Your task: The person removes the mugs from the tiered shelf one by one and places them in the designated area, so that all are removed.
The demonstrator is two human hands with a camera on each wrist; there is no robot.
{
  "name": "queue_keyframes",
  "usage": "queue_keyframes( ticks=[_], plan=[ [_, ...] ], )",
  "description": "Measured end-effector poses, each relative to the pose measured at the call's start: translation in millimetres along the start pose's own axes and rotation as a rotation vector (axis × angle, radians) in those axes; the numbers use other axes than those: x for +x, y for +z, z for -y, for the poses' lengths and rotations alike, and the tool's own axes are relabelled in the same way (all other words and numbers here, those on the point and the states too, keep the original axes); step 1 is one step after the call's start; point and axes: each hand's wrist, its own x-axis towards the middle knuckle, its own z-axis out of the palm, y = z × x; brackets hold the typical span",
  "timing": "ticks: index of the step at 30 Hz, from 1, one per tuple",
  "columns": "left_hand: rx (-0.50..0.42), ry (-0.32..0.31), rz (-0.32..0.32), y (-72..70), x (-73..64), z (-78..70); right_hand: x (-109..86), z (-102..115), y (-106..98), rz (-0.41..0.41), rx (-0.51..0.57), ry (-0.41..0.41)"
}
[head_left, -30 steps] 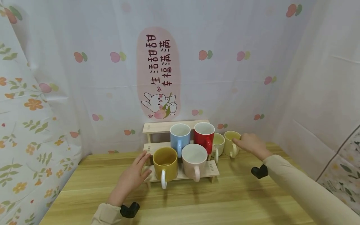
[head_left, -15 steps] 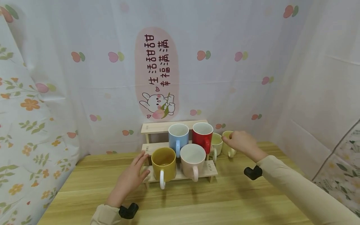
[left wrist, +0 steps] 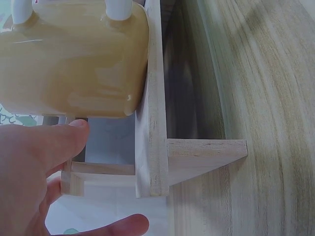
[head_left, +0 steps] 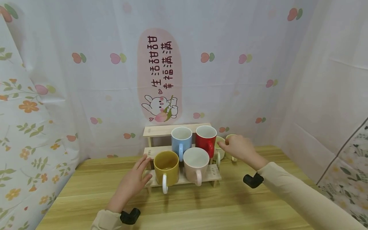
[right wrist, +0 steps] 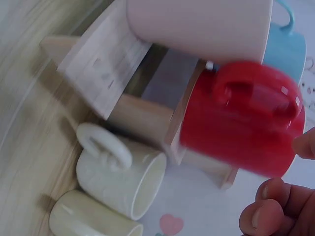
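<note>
A mustard-yellow mug [head_left: 166, 169] with a white handle and a pale pink mug [head_left: 196, 164] stand on the lowest step of a wooden three-step rack [head_left: 215, 172]. Behind them, a light blue mug [head_left: 181, 142] and a red mug [head_left: 205, 140] occupy the middle step. My left hand [head_left: 130, 183] is at the rack's left end, fingers extended, thumb close to the mustard mug. Over two cream mugs on the table hovers my right hand [head_left: 240, 148], partly hiding them. In the right wrist view its fingertips [right wrist: 266, 216] are bent near the red mug's rim, with a gap between thumb and fingers.
The cream mugs, one with a white handle [right wrist: 106, 147] and one paler yellow [right wrist: 88, 216], stand side by side to the rack's right. A printed white curtain [head_left: 230, 95] hangs behind. Wooden tabletop [head_left: 172, 214] extends in front of the rack.
My right hand has moved left from the far cream mug towards the red mug. The left hand stays by the rack's end. The head view has shifted slightly.
</note>
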Motion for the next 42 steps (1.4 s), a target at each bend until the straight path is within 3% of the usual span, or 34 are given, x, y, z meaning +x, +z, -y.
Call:
queue_keyframes(
  ticks=[10,14,22,29,42],
  plan=[
    [0.007,0.015,-0.004,-2.7,2.0,2.1,4.2,23,8,-0.009,-0.035,-0.088],
    [0.011,0.026,-0.018,-3.6,2.2,2.5,6.9,33,11,0.036,0.019,-0.067],
    [0.011,0.02,-0.009,-3.3,2.3,2.7,11.6,41,21,0.025,0.026,-0.018],
    [0.005,0.001,-0.002,-3.4,0.1,1.0,13.9,40,30,-0.039,0.084,-0.052],
    [-0.004,0.003,-0.007,-1.1,-1.0,-0.2,8.1,31,38,-0.217,0.059,-0.069]
  ],
)
